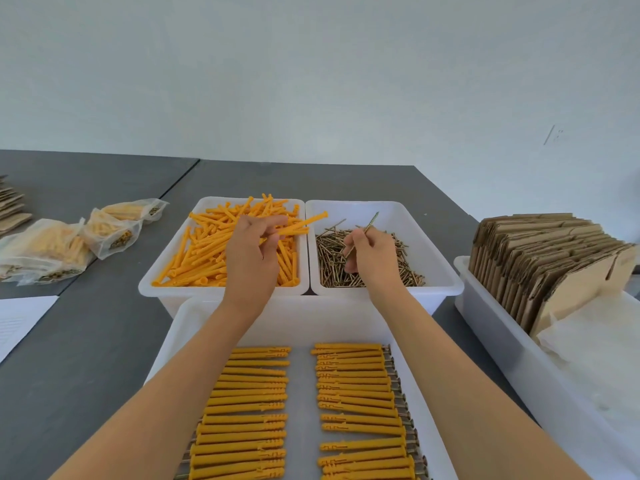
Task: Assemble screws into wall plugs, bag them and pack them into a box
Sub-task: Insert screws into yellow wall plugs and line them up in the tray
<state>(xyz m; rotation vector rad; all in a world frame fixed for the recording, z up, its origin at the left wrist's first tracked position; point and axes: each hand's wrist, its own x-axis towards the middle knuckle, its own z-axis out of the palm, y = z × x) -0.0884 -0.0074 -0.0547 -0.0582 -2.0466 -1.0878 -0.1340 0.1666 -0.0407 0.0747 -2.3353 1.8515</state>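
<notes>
Head view, with the plug bin (166, 271) as the landmark: this white tub is heaped with loose orange wall plugs (204, 251) lying every which way. Touching its right side is a matching white screw bin (446, 268), holding a tangle of brassy screws (332, 265). Just in front of both, nearer the person, sits a white tray (173, 341) with two neat columns of assembled plugs (356, 386), their long axes running left to right; screw heads show at the outer end of each column. Far right of the plug bin, a long white tub (502, 341) holds flat cardboard box blanks (540, 258) stood on edge. Left of the plug bin, on the grey counter (86, 358), lie filled clear bags (52, 247) and a white sheet of paper (20, 317).

Above the plug bin, the left hand (252, 251) pinches one wall plug (301, 225) with curled fingers; its long axis tilts up to the right, the flared end reaching over the screw bin. Over the screw bin, the right hand (370, 254) pinches a single screw (360, 237), slanted, tip pointing up and right.
</notes>
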